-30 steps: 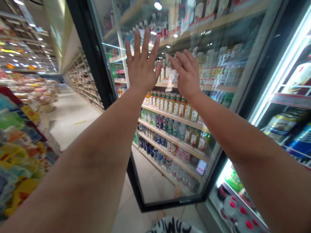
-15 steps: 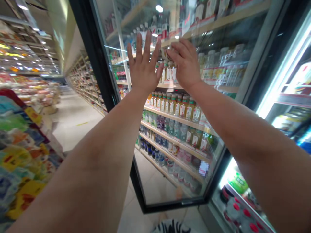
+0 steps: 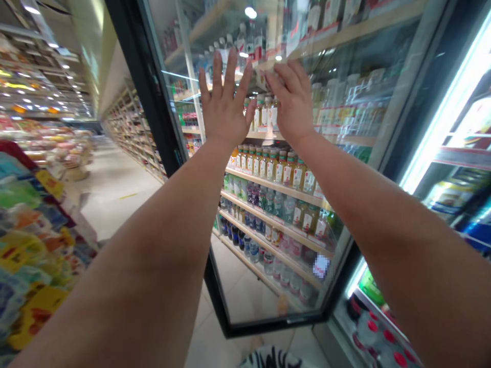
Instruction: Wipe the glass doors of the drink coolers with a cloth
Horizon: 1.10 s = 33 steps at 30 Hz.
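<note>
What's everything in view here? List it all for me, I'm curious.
glass cooler door: one, black frame, centre
bottled drinks: many, yellow-orange with green or orange caps, shelves behind the glass
water bottles: many, clear, lower shelves behind the glass
packaged goods: many, multicoloured, left foreground
aisle shelving: one long run, pale, left, along the aisle
floor: one, pale, left of the door
lit cooler: one, white-lit, right
patterned cloth: one, black and white, bottom edge
small item: one, pale, at the right hand's fingers, too blurred to identify
left hand: one, open, raised before the glass
right hand: one, raised before the glass
</note>
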Available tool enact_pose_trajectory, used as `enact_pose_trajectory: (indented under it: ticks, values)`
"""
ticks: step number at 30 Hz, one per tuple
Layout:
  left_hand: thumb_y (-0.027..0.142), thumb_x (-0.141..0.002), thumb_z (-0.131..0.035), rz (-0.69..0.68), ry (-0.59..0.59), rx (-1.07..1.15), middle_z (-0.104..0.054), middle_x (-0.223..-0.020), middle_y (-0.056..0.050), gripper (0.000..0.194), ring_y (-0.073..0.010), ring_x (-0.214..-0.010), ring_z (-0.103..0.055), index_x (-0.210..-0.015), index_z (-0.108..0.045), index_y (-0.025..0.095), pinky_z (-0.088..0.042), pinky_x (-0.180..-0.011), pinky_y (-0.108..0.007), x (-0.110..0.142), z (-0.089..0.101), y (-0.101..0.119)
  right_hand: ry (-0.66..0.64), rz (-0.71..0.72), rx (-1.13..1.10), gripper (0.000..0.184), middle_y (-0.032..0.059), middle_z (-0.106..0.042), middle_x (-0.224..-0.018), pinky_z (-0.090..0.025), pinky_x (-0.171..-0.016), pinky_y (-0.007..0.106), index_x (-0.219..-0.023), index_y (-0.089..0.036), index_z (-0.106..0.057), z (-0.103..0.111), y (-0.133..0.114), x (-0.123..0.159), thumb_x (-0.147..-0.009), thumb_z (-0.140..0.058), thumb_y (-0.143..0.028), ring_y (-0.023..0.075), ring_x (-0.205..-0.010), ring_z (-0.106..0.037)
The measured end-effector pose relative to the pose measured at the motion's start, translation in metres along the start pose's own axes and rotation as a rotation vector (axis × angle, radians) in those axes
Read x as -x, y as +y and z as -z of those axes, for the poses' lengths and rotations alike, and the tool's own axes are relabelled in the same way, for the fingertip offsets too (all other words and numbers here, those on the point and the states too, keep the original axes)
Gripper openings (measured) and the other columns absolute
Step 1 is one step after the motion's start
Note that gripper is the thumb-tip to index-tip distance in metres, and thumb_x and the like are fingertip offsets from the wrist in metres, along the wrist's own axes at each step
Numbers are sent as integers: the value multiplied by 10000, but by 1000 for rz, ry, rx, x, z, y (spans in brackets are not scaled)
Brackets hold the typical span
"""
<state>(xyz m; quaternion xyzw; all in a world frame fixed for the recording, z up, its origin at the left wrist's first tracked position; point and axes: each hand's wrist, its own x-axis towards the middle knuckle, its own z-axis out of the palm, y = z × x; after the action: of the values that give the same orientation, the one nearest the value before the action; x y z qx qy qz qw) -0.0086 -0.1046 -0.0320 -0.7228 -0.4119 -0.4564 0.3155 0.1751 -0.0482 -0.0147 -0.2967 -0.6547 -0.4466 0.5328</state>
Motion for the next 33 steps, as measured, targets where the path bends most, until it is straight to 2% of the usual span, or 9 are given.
enact_pose_trajectory:
  ticks: [2,7,9,12,18,23,27,29,33]
  values:
    - [715,-907,-205,-6,3,-12,-97,-1602,290,768,-89,-1486,287,-1618,-164,427,203,-1262,-518,0,0,0,-16,-10,2,493,-66,-552,-1484,-335,-1263,421,-1398,-371,-616,0,0,3,-1056,-264,-326,223,-1457,-419]
    - [671,-972,-231,-49,54,-64,80,-1622,264,723,-173,-1542,160,-1622,-175,359,193,-1265,-512,0,-5,-4,-60,75,-40,489,-112,-546,-1479,-343,-1253,379,-1388,-431,-599,4,9,-5,-1052,-246,-399,192,-1441,-432]
    - [665,-983,-253,-48,61,-75,81,-1619,274,703,-180,-1545,141,-1617,-176,374,187,-1267,-504,0,-7,-6,-24,56,-60,503,-94,-561,-1468,-340,-1251,377,-1391,-417,-605,2,10,-3,-1047,-243,-361,196,-1432,-442]
    - [644,-1000,-245,-52,63,-74,67,-1620,278,681,-195,-1548,133,-1619,-163,373,197,-1255,-538,-1,-7,-6,16,37,-64,516,-50,-571,-1466,-331,-1257,422,-1407,-334,-617,-1,7,12,-1041,-256,-287,223,-1443,-429]
    - [625,-998,-213,-76,74,-67,42,-1631,257,680,-172,-1546,144,-1625,-197,363,152,-1277,-497,0,-7,-8,-110,122,-46,473,-56,-573,-1461,-354,-1247,389,-1397,-381,-614,6,8,25,-1064,-283,-323,211,-1425,-445]
    - [639,-994,-197,-57,54,-54,80,-1615,280,689,-174,-1541,167,-1620,-177,352,203,-1263,-508,0,-7,-8,-103,81,-95,487,-26,-529,-1507,-318,-1257,500,-1442,-348,-563,7,8,31,-1062,-270,-263,234,-1482,-374]
    - [562,-1028,-246,-69,63,-124,94,-1643,209,667,-207,-1551,128,-1635,-176,294,160,-1274,-510,1,-6,-7,-131,186,-130,469,-6,-569,-1466,-352,-1240,484,-1370,-308,-629,9,20,22,-1072,-267,-313,239,-1445,-421]
    - [542,-1031,-273,-73,78,-161,55,-1656,183,656,-218,-1557,91,-1637,-188,305,121,-1282,-516,2,-5,-7,-98,176,-127,460,2,-581,-1455,-361,-1231,467,-1355,-309,-645,11,28,16,-1064,-289,-336,249,-1416,-446]
    - [571,-1018,-269,-66,79,-134,23,-1636,238,632,-181,-1556,85,-1623,-188,407,116,-1289,-481,3,-4,-7,31,54,-125,503,19,-568,-1467,-338,-1240,510,-1394,-285,-625,9,33,24,-1019,-295,-236,275,-1424,-430]
